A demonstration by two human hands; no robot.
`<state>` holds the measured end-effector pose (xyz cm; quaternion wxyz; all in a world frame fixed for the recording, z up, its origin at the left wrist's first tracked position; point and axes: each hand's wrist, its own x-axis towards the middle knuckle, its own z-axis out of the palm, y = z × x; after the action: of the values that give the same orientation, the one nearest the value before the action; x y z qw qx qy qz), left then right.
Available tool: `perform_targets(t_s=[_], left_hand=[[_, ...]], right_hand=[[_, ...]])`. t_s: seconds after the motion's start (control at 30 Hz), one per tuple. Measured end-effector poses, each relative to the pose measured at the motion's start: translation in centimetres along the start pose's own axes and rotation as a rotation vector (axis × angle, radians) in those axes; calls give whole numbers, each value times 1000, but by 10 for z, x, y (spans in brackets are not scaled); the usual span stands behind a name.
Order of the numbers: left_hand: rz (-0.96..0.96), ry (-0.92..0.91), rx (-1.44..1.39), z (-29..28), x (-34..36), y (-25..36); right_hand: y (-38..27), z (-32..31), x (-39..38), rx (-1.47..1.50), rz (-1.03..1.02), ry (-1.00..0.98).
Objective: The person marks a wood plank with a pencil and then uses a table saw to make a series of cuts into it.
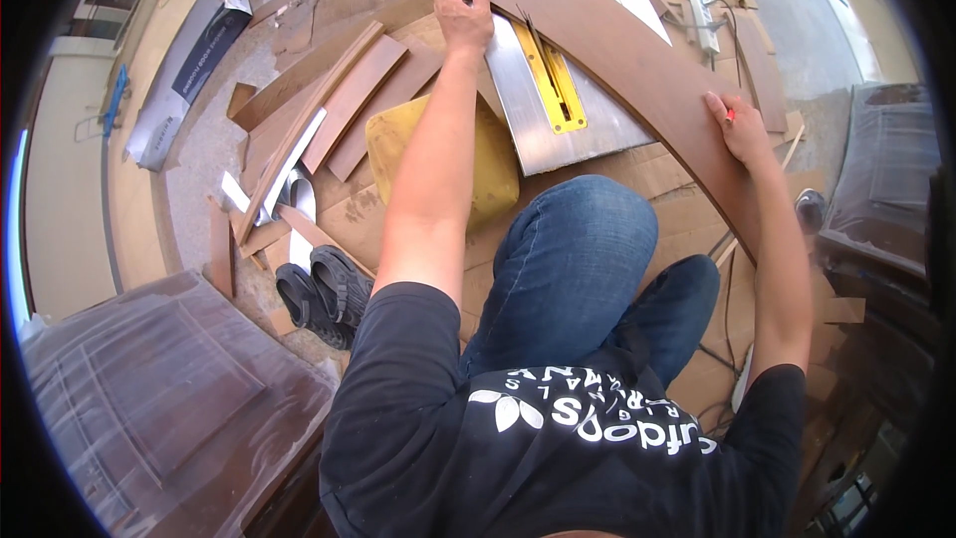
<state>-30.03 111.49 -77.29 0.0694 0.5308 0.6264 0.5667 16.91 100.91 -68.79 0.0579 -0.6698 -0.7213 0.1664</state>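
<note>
A long brown plank [607, 25] lies slantwise across a table saw with a silver metal top [607, 115]. The saw's yellow insert plate [560, 90], with a dark slot, shows on the near side of the plank. My left hand [464, 18] is closed, fingers curled at the plank's near edge by the saw's far left corner; what they pinch is hidden. At the plank's near right end, my right hand [742, 130] grips its outer edge. A small red-tipped stick, perhaps a pencil [730, 116], pokes out between those fingers.
Left of the saw are a yellow box-like object [488, 159] and several brown boards [357, 100]. Black shoes [339, 289] stand near my left arm. A white power strip [704, 22] with cables lies beyond the plank. Plastic-wrapped dark panels [179, 399] flank me.
</note>
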Motion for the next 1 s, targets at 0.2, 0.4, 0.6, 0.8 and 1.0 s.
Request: perform_targets(t_s=[0.2,0.4,0.6,0.8,1.0], left_hand=[[-104,-65,-36,-3,-4,6],[-49,-43,-30,-5,-7,6],[-50,-50,-41,-6,-13,9],[-43,-50,-34,-8,-17,13],[-69,-77,-29,-9,-8,9]], right_hand=[[2,1,-4,29,-15,35],[3,2,-9,51,-63,76],[8,2,-12,49,-69,67],[2,-3,-19,44,-54,62],[-14,-7,-12,125,-24,53]])
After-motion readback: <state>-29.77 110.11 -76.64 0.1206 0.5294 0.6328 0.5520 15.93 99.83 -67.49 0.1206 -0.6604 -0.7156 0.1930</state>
